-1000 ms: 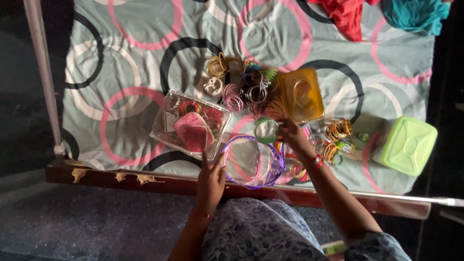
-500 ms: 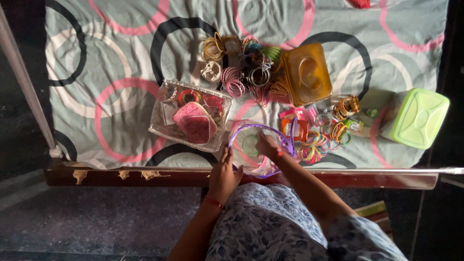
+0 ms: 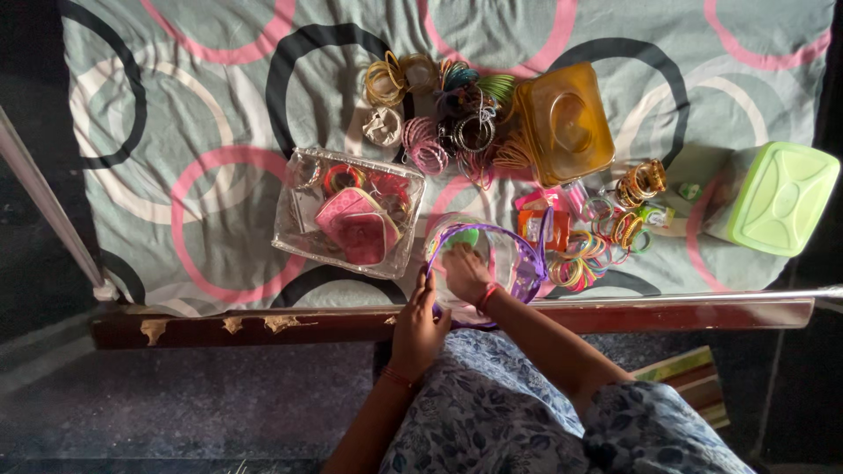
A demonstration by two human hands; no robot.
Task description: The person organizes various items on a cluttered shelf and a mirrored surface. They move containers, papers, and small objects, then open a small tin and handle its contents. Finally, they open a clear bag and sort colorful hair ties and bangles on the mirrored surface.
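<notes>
Right grip (image 3: pixel 465 272) inside purple-rimmed pouch (image 3: pixel 527 263).

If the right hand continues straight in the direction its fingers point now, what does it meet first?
The right hand points up-left inside the purple-rimmed clear pouch, so probably the pouch's far wall first, though depth is unclear.

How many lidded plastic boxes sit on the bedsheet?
2: an amber box beside the bangle heap at top centre, and a light green box at the right edge. Others may lie out of frame.
</notes>
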